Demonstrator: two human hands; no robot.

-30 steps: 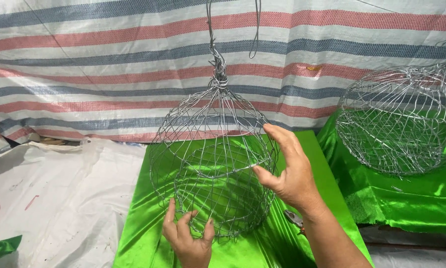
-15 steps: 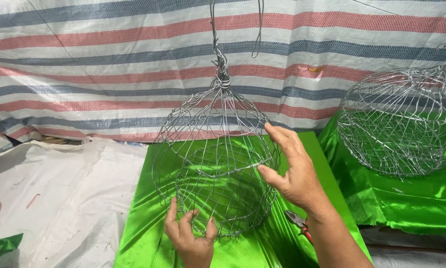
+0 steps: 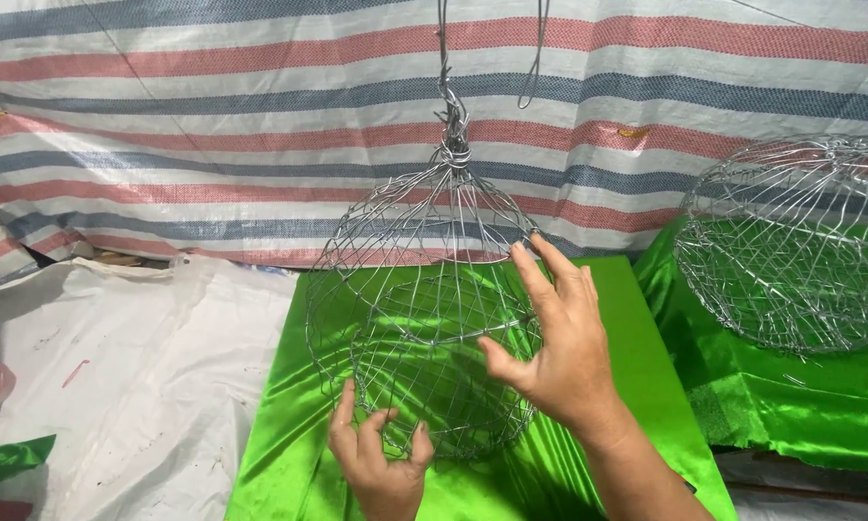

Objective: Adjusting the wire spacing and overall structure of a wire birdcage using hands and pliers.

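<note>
frame: round wire-mesh lantern frame, bare silver wire, hangs from a twisted wire hook at its top, centre of view, above the green satin cloth.
frame shape: dome on top, widest at mid-height, narrows to an open ring at the bottom.
left hand: under the frame's bottom ring, palm away from camera. Fingers spread and curled up around the lower rim wires, thumb and two fingers hooked on the mesh. Loose pinch, not a closed fist.
right hand: on the right side of the frame at mid-height. Fingers extended and slightly fanned, fingertips against the outer wires, thumb pressed to the mesh lower down. Open hand, flat contact; cannot tell whether any finger goes through the mesh.
forearm: right forearm comes in from bottom right, crosses the green cloth.
second frame: same kind of wire ball, far right, partly cut by the picture edge, sits over more green cloth, well apart from both hands.
backdrop: striped tarp, red, blue and white bands, fills the upper half behind both frames.
floor left: white plastic sheet, creased, with a green scrap at the lower left edge.
hanging wire: loose loop beside the hook, top centre.
</note>
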